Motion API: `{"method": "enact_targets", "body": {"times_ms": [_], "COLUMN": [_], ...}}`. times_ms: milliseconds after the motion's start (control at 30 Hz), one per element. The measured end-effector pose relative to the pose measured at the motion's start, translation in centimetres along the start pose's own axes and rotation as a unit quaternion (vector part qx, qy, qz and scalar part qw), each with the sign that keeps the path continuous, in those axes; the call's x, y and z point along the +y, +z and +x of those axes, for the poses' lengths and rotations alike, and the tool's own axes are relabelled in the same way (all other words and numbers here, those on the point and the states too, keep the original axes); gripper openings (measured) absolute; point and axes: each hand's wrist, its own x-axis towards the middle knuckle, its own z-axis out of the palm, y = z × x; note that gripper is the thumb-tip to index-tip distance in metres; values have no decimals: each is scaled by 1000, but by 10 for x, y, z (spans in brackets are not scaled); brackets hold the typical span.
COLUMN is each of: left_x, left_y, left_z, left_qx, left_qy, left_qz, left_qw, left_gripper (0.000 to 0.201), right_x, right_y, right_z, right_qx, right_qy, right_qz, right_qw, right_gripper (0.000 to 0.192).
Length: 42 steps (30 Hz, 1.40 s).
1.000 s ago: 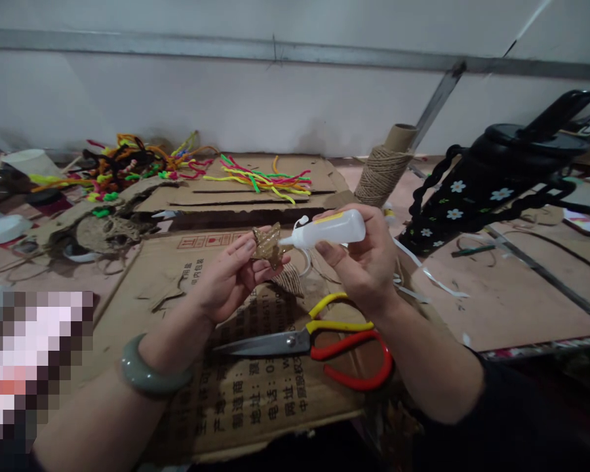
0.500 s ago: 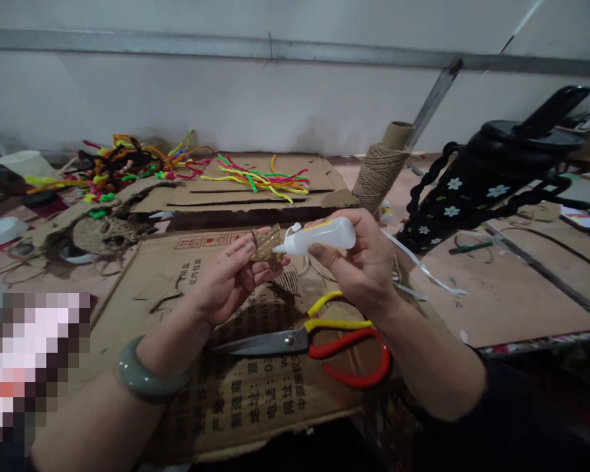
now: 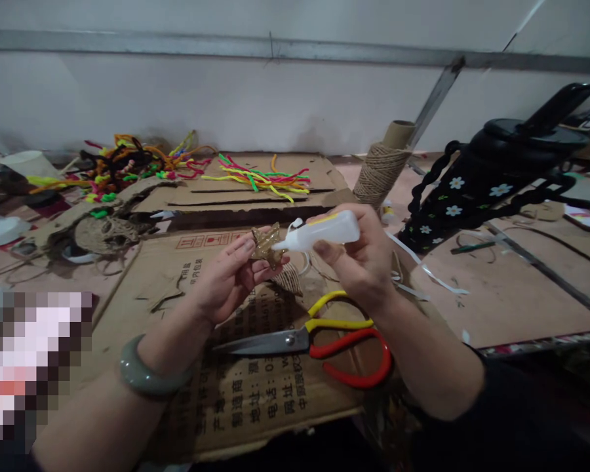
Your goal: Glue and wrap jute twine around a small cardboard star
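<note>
My left hand (image 3: 229,275) pinches a small brown twine-wrapped star (image 3: 266,244) just above the flattened cardboard box (image 3: 177,275). My right hand (image 3: 366,262) grips a white squeeze glue bottle (image 3: 327,231), lying nearly level, its nozzle tip touching the star's right side. The bottle's cap hangs off near the nozzle. A grey-green bangle (image 3: 147,373) sits on my left wrist.
Red and yellow scissors (image 3: 324,337) lie on the cardboard below my hands. A cone of jute twine (image 3: 381,172) stands behind. Bright pipe cleaners (image 3: 260,177) and twine scraps lie at the back left. A black flowered bag (image 3: 476,190) sits on the right.
The glue bottle's nozzle has come left onto the star and its rear end has tipped slightly upward. My left hand and the star have stayed almost still.
</note>
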Motion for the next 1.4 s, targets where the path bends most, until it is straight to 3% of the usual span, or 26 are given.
{"method": "enact_targets", "body": {"times_ms": [67, 400, 700, 833, 967, 1167, 1400], "left_x": [0, 1, 2, 2, 4, 5, 11], "left_y": [0, 1, -1, -4, -6, -7, -4], "left_z": [1, 0, 1, 5, 7, 8, 7], "left_qx": [-1, -3, -11, -10, -9, 11, 26], "left_qy": [2, 7, 16, 15, 15, 27, 31], "left_qz": [-4, 9, 27, 34, 39, 41, 23], "left_qw": [1000, 1000, 999, 999, 999, 999, 999], "left_gripper": [25, 25, 24, 24, 23, 21, 20], "right_x": [1, 3, 2, 3, 6, 11, 25], "right_y": [0, -2, -2, -1, 1, -3, -15], "right_z": [1, 4, 4, 6, 8, 20, 34], "right_qx": [-17, 17, -23, 11, -22, 52, 89], "right_qy": [5, 3, -15, -5, 13, -6, 36], "right_qz": [-8, -23, -30, -26, -16, 82, 59], "right_qw": [1000, 1000, 999, 1000, 1000, 995, 994], "right_gripper": [31, 36, 35, 39, 40, 45, 50]}}
